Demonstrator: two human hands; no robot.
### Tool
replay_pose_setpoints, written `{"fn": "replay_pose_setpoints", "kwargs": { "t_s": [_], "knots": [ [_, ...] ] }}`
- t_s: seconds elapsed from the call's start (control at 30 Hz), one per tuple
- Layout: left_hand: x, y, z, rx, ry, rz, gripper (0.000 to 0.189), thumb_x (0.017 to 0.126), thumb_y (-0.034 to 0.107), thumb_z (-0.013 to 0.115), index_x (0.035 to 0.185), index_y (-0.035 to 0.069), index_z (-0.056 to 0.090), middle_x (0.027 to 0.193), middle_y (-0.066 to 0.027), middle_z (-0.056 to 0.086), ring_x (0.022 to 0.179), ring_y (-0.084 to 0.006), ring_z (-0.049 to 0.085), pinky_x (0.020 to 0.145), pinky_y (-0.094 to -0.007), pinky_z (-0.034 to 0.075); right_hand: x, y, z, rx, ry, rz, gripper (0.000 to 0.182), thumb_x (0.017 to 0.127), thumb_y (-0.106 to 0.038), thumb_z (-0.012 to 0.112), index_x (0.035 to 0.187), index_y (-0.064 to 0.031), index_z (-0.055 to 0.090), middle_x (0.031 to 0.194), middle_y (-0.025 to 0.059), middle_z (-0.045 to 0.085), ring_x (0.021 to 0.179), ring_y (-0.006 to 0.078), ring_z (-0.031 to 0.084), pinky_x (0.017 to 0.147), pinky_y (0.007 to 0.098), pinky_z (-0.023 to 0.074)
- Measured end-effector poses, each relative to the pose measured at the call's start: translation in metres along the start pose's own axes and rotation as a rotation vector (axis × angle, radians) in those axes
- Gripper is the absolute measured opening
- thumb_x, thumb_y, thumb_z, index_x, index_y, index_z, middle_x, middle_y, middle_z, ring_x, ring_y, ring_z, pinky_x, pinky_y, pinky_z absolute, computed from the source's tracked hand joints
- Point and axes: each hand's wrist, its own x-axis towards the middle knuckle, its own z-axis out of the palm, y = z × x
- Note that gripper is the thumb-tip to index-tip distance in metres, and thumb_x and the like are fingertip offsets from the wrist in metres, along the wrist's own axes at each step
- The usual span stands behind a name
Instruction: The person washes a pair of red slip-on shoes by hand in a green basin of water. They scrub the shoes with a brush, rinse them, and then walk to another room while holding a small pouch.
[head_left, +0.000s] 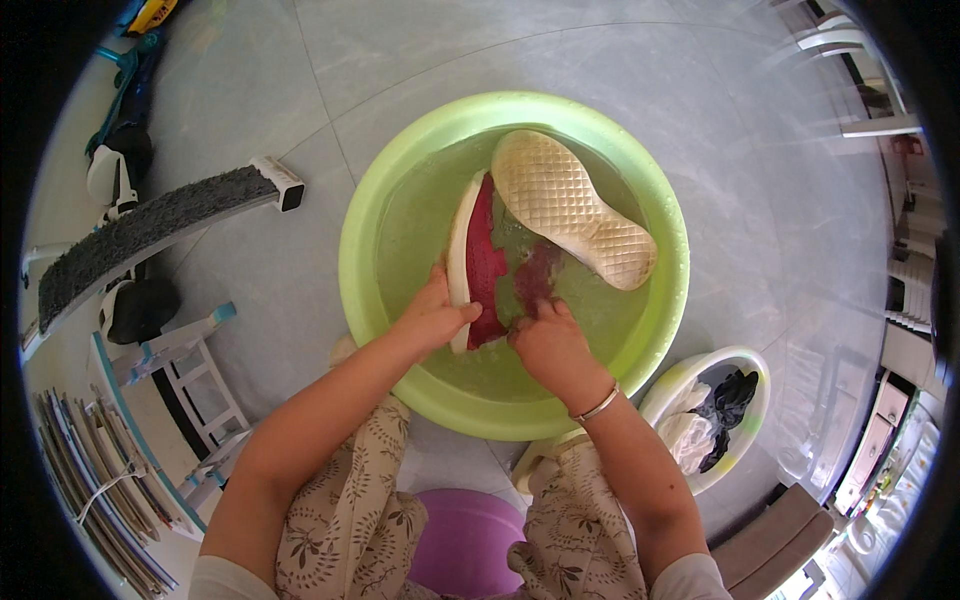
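Observation:
A lime-green plastic basin (364, 315) of water stands before me. In it, a red shoe (484, 277) with a white sole lies on its side, and my left hand (435, 315) grips it by the sole near its lower end. My right hand (551, 337) is at the water beside that end, fingers curled down. A dark red, blurred shape (538, 274) shows underwater at its fingertips; whether the hand holds it cannot be told. A second shoe (574, 210) lies at the upper right of the basin, its off-white grid-patterned sole facing up.
A small white-and-green tub (757, 416) with dark and white cloth stands right of the basin. Between my legs is a purple plastic surface (465, 540). A grey-padded bar (157, 232) and a step ladder (206, 390) stand left; a brown cushioned seat (776, 540) is lower right.

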Motion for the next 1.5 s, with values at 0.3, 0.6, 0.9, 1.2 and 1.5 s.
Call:
{"fn": "replay_pose_setpoints", "kwargs": {
  "t_s": [0.3, 0.6, 0.9, 1.2, 1.5],
  "knots": [
    [0.008, 0.002, 0.019, 0.279, 0.061, 0.052, 0.061, 0.076, 0.005, 0.065, 0.133, 0.001, 0.044, 0.123, -0.019, 0.055, 0.113, -0.0294, 0.054, 0.098, -0.036, 0.041, 0.006, 0.005, 0.018, 0.822, 0.507, 0.158, 0.022, 0.08, 0.002, 0.048, 0.1, -0.0069, 0.048, 0.118, 0.015, 0.052, 0.093, 0.0432, 0.057, 0.074, 0.0482, 0.0501],
    [0.012, 0.006, 0.014, -0.034, -0.227, -0.049, 0.066, 0.079, 0.003, 0.061, 0.138, 0.001, 0.031, 0.126, -0.014, 0.052, 0.112, -0.0254, 0.053, 0.097, -0.036, 0.042, 0.021, 0.018, 0.042, 1.372, 0.578, 0.27, 0.027, 0.082, -0.003, 0.058, 0.106, -0.0032, 0.047, 0.11, 0.015, 0.054, 0.092, 0.028, 0.059, 0.084, 0.0381, 0.048],
    [-0.015, 0.019, 0.01, -0.157, -0.161, -0.121, 0.076, 0.081, 0.007, 0.065, 0.143, 0.005, 0.022, 0.131, -0.0138, 0.048, 0.114, -0.0246, 0.053, 0.097, -0.0386, 0.045, 0.019, -0.005, 0.007, 2.24, 0.442, 0.509, 0.065, 0.085, -0.026, 0.064, 0.134, 0.0053, 0.034, 0.12, 0.0147, 0.052, 0.106, 0.0238, 0.055, 0.086, 0.0354, 0.0486],
    [-0.044, 0.034, -0.017, -0.478, -0.143, -0.106, 0.079, 0.072, 0.013, 0.06, 0.143, 0.003, 0.026, 0.129, -0.0143, 0.05, 0.113, -0.0237, 0.055, 0.094, -0.0356, 0.047, -0.016, 0.0, -0.02, 2.535, 0.191, 0.44, 0.059, 0.088, -0.02, 0.053, 0.142, -0.0111, 0.032, 0.126, 0.0137, 0.049, 0.104, 0.0272, 0.056, 0.083, 0.0346, 0.0523],
    [-0.048, 0.027, -0.034, -0.764, -0.21, -0.044, 0.06, 0.085, 0.021, 0.053, 0.14, 0.005, 0.032, 0.131, -0.0138, 0.051, 0.115, -0.0246, 0.056, 0.097, -0.0389, 0.047, -0.029, 0.001, -0.032, 2.708, -0.06, 0.404, 0.054, 0.09, -0.024, 0.051, 0.133, 0.004, 0.038, 0.122, 0.0164, 0.054, 0.096, 0.0237, 0.061, 0.086, 0.0317, 0.0503]
  ]
}}
